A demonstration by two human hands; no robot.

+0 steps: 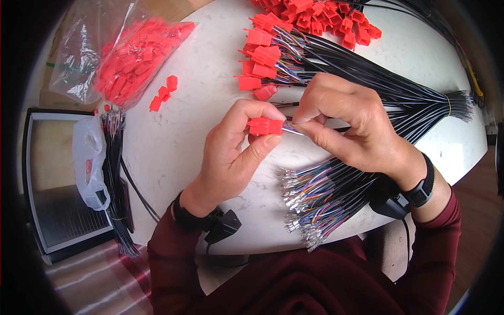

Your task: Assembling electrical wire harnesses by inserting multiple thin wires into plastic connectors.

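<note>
Between the thumb and fingers of my left hand (228, 152) is a red plastic connector housing (265, 126). Just to its right, my right hand (349, 121) pinches thin coloured wires (295, 129) that run up to the housing's right end. How far the wires reach inside cannot be seen. Below my right hand lies a bundle of black cables (336, 194) with bare metal terminals on their coloured wire ends. Above both hands, other black cables (346, 60) end in red housings (262, 55).
A clear bag of red housings (134, 58) sits at the far left, with a few loose housings (164, 94) beside it. More housings (320, 18) are piled at the far edge. A framed panel (68, 220), a white plastic bag (88, 157) and another cable bundle (113, 173) are left.
</note>
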